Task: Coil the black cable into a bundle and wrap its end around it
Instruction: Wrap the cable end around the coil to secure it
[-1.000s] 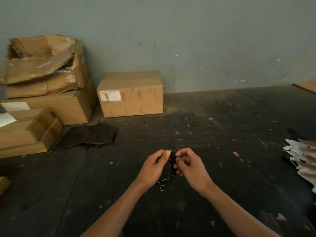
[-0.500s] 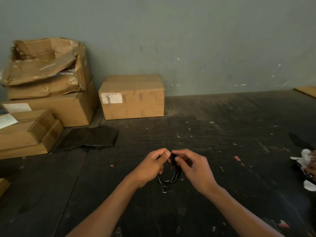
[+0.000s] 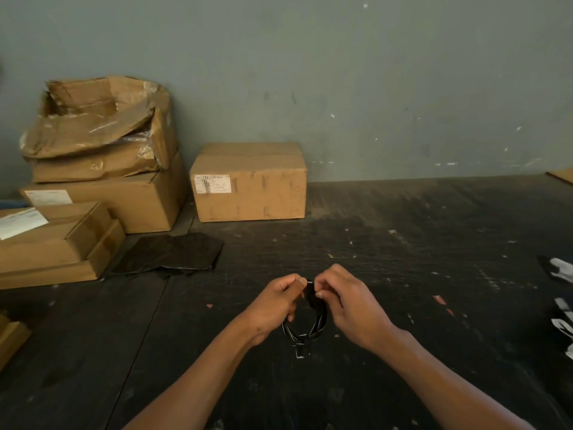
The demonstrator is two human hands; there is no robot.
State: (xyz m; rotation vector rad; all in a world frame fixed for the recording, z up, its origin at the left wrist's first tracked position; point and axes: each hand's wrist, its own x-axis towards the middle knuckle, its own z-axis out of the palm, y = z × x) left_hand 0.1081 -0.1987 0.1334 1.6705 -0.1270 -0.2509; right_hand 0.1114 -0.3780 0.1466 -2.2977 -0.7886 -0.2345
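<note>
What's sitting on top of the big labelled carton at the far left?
A crumpled open box with torn clear tape sits on the carton. Its flaps sag inward, so its contents are hidden. Lower flat boxes cover the carton's left front.

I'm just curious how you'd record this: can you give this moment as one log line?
stage: wrapping coil | left hand: pinching black cable bundle top | right hand: pinching same spot | coil: hangs as loop over dark table
</note>
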